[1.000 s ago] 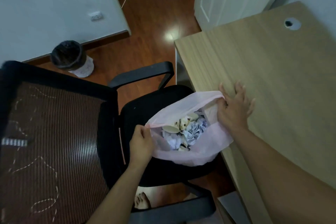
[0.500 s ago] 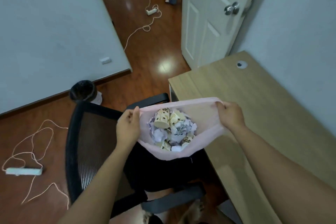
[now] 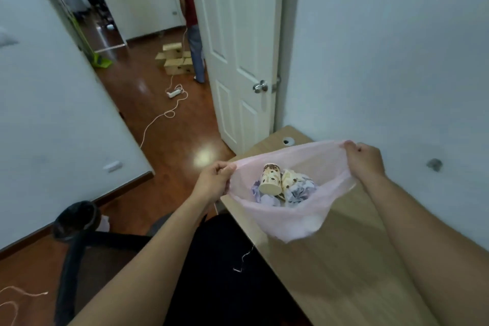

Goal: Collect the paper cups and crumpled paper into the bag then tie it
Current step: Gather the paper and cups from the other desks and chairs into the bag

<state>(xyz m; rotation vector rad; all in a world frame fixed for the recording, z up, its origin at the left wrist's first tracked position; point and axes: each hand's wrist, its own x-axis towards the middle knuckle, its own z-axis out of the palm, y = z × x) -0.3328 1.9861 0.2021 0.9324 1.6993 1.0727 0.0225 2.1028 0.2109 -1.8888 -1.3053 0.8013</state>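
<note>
A thin pink plastic bag hangs in the air over the near corner of the wooden desk, its mouth stretched wide. My left hand pinches the left rim and my right hand pinches the right rim. Inside lie patterned paper cups on their sides and crumpled paper, white and bluish. The bag's bottom sags just above the desk top.
A black office chair stands at the lower left, beside the desk. A black bin sits by the wall behind it. A white door is ahead; a person, cardboard boxes and a power strip cable are beyond.
Both hands have lifted the bag from over the chair seat up and to the right, above the desk corner, and pulled its mouth wider. My view has tilted up toward the door.
</note>
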